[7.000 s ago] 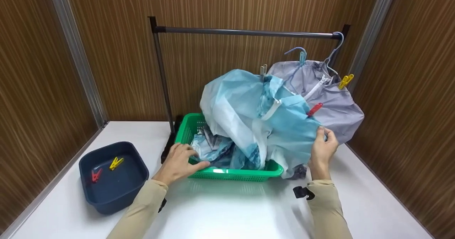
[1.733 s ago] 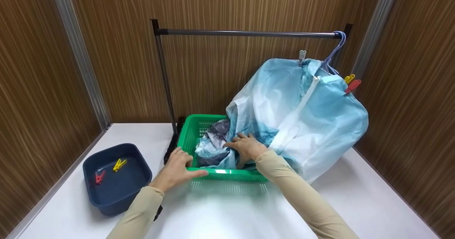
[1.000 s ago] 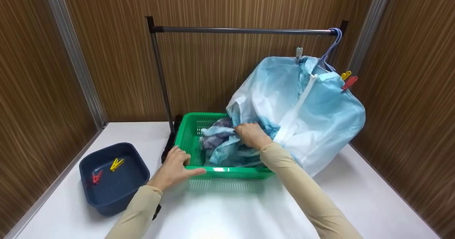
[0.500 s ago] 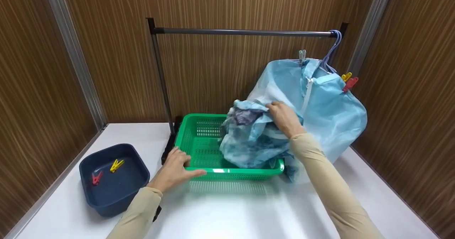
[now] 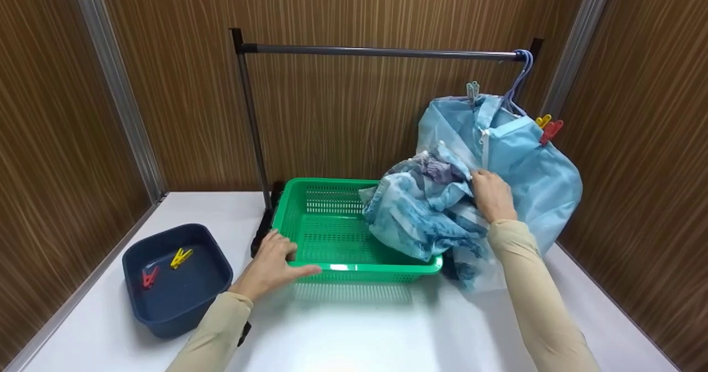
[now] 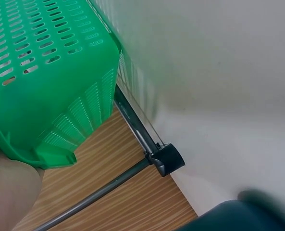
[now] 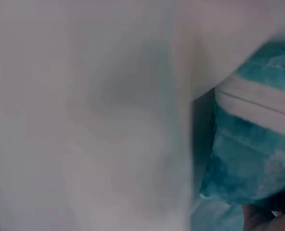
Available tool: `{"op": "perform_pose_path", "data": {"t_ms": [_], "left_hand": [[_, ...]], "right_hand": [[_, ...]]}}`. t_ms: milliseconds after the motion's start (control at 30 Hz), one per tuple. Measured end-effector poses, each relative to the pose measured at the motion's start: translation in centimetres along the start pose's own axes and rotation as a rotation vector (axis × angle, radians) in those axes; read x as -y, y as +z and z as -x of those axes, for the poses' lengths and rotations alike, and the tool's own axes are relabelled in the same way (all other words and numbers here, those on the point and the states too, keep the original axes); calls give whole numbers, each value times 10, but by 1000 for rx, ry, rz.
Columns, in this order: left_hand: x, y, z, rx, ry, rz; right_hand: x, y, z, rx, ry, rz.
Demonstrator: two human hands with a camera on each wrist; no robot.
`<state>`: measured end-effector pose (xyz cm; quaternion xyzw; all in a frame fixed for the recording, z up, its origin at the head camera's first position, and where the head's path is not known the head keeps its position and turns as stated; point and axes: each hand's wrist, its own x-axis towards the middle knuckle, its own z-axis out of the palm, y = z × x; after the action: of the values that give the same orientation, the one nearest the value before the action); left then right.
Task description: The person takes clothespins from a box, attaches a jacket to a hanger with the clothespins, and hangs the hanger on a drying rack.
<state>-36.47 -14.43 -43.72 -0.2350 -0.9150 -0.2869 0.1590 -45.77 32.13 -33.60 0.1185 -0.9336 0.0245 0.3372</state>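
In the head view my right hand (image 5: 492, 195) grips a crumpled bundle of blue and purple clothes (image 5: 415, 211), lifted over the right end of the green basket (image 5: 332, 270). The bundle's lower part overlaps the basket's right side. Patterned blue cloth with a pale band (image 7: 257, 139) shows in the right wrist view, with part of the hand below it. My left hand (image 5: 271, 264) holds the basket's front left corner, its thumb along the front rim. Behind the bundle, a light blue jacket (image 5: 514, 145) hangs with pegs clipped on it.
A dark rail (image 5: 376, 51) carries hangers (image 5: 520, 79) at its right end. The dark blue tub (image 5: 182, 300) at left holds a yellow peg (image 5: 181, 258) and a red peg (image 5: 149, 277). Wood-patterned walls enclose the white table (image 5: 343, 333).
The jacket has moved right and hangs on the rail. My right hand has gathered the clothes from the basket and carried them up and right, uncovering its floor. My left hand stays on the corner.
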Motion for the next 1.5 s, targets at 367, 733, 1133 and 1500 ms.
{"op": "perform_pose_path", "data": {"t_ms": [367,733,1133,1500], "left_hand": [[-3,7,3,4,-7,36],[-3,10,5,4,-8,23],[-6,14,4,0,-17,21],[-10,22,8,-22,-19,8]], "right_hand": [[-7,8,14,138,-81,-150],[27,-1,18,238,-221,-238],[69,-7,37,532,-128,-121],[77,11,47,525,-124,-81]]}}
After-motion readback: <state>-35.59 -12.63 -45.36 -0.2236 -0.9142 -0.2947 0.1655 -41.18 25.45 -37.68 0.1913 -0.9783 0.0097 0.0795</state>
